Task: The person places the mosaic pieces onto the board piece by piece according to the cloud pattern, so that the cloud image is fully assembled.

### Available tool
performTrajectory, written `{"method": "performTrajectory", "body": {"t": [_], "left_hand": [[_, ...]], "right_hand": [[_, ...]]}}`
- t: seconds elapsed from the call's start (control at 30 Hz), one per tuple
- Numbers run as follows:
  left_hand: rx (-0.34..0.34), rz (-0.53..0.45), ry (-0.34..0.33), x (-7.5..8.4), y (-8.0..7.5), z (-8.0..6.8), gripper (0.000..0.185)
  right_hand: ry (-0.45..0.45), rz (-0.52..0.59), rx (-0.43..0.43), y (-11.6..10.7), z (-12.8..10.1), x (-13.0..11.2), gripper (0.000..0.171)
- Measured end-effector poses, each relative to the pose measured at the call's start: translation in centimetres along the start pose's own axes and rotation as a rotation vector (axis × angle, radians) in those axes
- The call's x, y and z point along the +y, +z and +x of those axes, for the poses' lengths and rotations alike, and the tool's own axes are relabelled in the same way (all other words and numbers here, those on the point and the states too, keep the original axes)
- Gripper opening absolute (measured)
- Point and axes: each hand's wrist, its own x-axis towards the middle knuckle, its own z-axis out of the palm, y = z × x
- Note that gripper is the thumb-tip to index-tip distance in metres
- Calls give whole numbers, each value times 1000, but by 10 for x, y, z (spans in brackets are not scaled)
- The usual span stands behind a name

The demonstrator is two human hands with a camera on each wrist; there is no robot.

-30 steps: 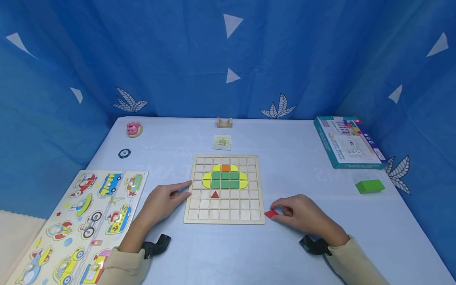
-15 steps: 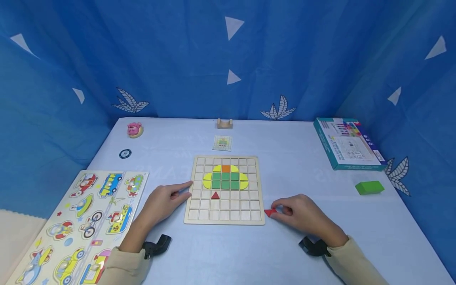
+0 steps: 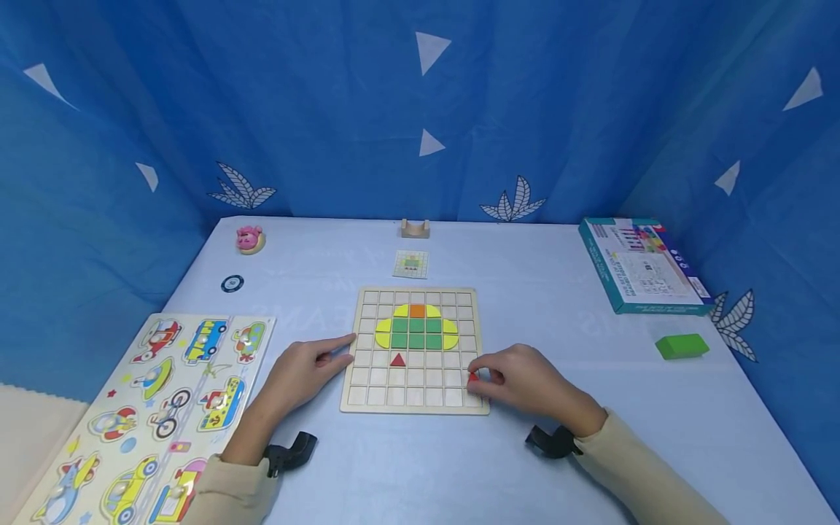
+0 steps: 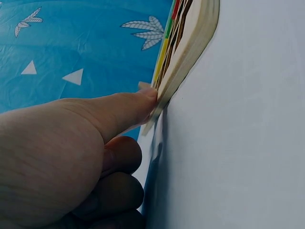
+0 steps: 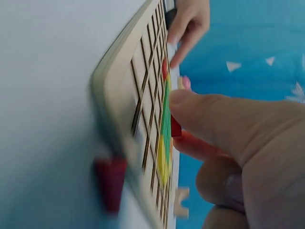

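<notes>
My right hand (image 3: 525, 375) pinches a small red triangle tile (image 3: 472, 377) between thumb and forefinger, over the right side of the wooden grid board (image 3: 377, 396). In the right wrist view, another red piece (image 5: 110, 183) lies blurred on the table beside the board; the head view hides it behind my hand. My left hand (image 3: 302, 372) touches the board's left edge with forefinger and thumb tips spread apart, its other fingers curled under. Green tiles (image 3: 416, 333), yellow rounded tiles (image 3: 383, 334) and an orange square (image 3: 417, 311) form a shape on the grid. One red triangle (image 3: 397, 360) sits below it.
Behind the board lie a small pattern card (image 3: 410, 265) and a wooden holder (image 3: 415, 230). A picture puzzle board (image 3: 170, 364) lies at left, near a round chip (image 3: 232, 284) and pink figurine (image 3: 250, 239). At right are a box (image 3: 646, 266) and green block (image 3: 682, 346).
My right hand has moved left from beside the board to over its right columns, carrying a red triangle tile. The left hand stays at the board's left edge.
</notes>
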Motion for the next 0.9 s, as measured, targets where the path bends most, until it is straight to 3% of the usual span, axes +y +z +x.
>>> {"method": "performTrajectory", "body": {"t": [0.47, 0.9], "left_hand": [[5, 8, 15, -1, 0, 1, 42], [8, 11, 10, 1, 0, 1, 42]], "right_hand": [[1, 90, 33, 22, 62, -28, 18], [9, 42, 25, 39, 81, -30, 15]]}}
